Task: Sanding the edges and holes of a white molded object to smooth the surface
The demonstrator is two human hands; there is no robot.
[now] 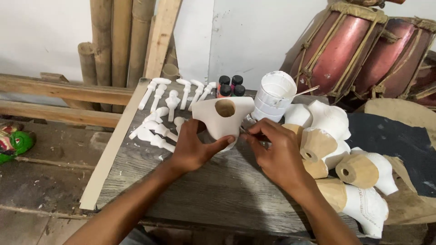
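— Holding a white torso (222, 119) upright on the worktop (200, 190), the person's left hand (193, 147) curls round its lower left side, thumb across the front. What is the right hand (274, 152) doing?

— Fingers drawn together at the torso's right edge, pinching something thin. It looks like a small brush, but too little shows to be sure.

— How far along does the work look?

— Judging by the colours, well on. The torso in hand is white all over its visible face, with its round neck hole showing bare wood inside. Small white limbs (165, 111) lie in rows to the left, fully coated as far as can be seen.

— And the pile on the right?

— Other torsos (336, 149) lie stacked there, white on their bodies but bare wood on the cut ends. Whether those ends are meant to stay plain cannot be told.

— Where is the paint?

— A white-smeared tub (272, 95) with a stick in it stands just behind the torso. Four dark-capped bottles (230, 86) stand beside it, caps on; no other colour shows on any piece, so colouring seems not yet begun.

— Anything else about?

— Bamboo poles (122, 41) lean on the wall, red drums (363, 50) sit at the back right, and a green mask (13, 143) lies at the far left.
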